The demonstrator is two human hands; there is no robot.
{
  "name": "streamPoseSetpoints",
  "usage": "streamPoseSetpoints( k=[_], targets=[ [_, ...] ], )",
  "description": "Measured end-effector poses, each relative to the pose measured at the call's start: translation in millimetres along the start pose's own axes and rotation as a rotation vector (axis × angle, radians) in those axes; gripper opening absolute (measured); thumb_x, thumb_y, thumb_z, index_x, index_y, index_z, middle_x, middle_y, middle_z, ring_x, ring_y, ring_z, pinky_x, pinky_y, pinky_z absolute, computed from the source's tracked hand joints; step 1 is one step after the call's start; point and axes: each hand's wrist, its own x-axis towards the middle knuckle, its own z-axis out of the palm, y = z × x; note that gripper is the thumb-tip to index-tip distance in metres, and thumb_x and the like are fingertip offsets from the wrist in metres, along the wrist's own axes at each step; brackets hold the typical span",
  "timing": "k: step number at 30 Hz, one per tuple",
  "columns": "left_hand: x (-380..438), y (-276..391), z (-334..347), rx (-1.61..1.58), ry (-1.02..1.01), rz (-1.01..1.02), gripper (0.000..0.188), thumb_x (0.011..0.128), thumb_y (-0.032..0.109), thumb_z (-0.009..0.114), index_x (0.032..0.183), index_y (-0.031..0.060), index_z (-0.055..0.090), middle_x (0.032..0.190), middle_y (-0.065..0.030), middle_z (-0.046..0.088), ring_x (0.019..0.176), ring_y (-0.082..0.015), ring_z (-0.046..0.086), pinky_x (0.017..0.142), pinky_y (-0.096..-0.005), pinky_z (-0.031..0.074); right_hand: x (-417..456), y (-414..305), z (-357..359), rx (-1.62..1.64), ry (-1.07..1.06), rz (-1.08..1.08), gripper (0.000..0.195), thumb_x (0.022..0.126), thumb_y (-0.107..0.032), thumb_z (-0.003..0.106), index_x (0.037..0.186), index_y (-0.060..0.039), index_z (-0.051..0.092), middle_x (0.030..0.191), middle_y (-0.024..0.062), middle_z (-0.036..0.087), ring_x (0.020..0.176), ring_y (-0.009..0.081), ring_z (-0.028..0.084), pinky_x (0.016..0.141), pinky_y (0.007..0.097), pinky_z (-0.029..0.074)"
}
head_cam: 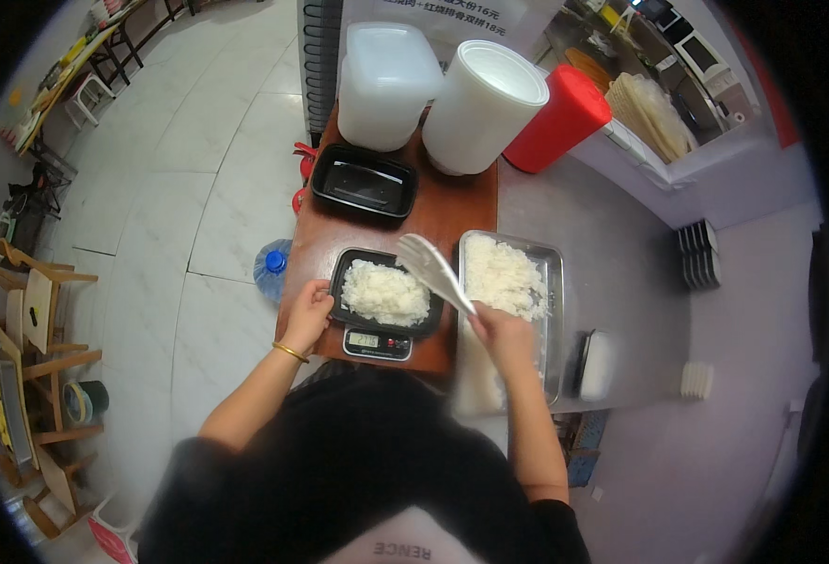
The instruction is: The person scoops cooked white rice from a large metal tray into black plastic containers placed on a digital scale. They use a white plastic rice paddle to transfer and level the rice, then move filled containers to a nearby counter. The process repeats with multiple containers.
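A black plastic food container (337, 310) filled with white rice (385, 292) rests on a digital kitchen scale (378, 343), whose display is lit. My left hand (310, 314) touches the container's left rim with its fingers. In my right hand (502, 335) is the handle of a whitish rice paddle (431, 269), its blade over the container's right side. To the right stands a metal tray (557, 310) with more rice (502, 275), partly hidden by my right hand and forearm.
An empty black container (365, 182) lies on the wooden table (450, 211) farther back. Behind it stand stacked translucent containers (386, 84), a white round tub stack (485, 106) and a red container (559, 118). A large water bottle (272, 268) is on the floor at left.
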Motion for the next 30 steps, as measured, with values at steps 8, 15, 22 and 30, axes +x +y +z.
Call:
streamPoseSetpoints(
  k=[8, 15, 22, 30],
  targets=[
    [3.2, -8.0, -5.5, -0.017, 0.028, -0.016, 0.026, 0.085, 0.006, 0.052, 0.111, 0.0066, 0.049, 0.079, 0.0027, 0.051, 0.063, -0.0044, 0.046, 0.048, -0.0173, 0.036, -49.8, 18.3, -30.1, 0.048, 0.059, 0.116, 0.019, 0.078, -0.021, 0.066, 0.097, -0.0185, 0.067, 0.063, 0.0034, 0.061, 0.052, 0.0194, 0.056, 0.051, 0.0299, 0.044],
    [-4.9, 5.4, -1.9, 0.036, 0.133, 0.012, 0.021, 0.086, 0.01, 0.053, 0.107, 0.0064, 0.051, 0.077, 0.004, 0.051, 0.065, -0.004, 0.046, 0.052, -0.0181, 0.036, -161.0, 109.9, -71.0, 0.754, -0.09, 1.112, 0.025, 0.085, -0.018, 0.057, 0.094, 0.0036, 0.064, 0.059, 0.0041, 0.058, 0.039, 0.0097, 0.046, 0.035, 0.0236, 0.034],
    [-9.3, 14.6, 2.9, 0.077, 0.204, 0.092, 0.016, 0.088, 0.01, 0.051, 0.104, 0.0082, 0.052, 0.077, 0.0038, 0.048, 0.061, -0.005, 0.044, 0.05, -0.0178, 0.036, -145.2, 171.1, -14.6, 0.893, -0.024, 1.102, 0.025, 0.088, -0.021, 0.053, 0.091, 0.0016, 0.062, 0.059, 0.0037, 0.056, 0.038, 0.0092, 0.043, 0.035, 0.0234, 0.032],
    [-36.6, 13.3, 15.7, 0.029, 0.295, 0.177, 0.013, 0.087, 0.006, 0.05, 0.1, 0.0073, 0.052, 0.077, 0.0037, 0.047, 0.059, -0.0026, 0.039, 0.048, -0.0164, 0.032, -123.0, 189.2, 29.8, 1.056, 0.1, 1.022, 0.024, 0.088, -0.024, 0.054, 0.087, -0.0003, 0.061, 0.061, 0.0031, 0.055, 0.038, 0.0092, 0.041, 0.035, 0.024, 0.031]
  ],
)
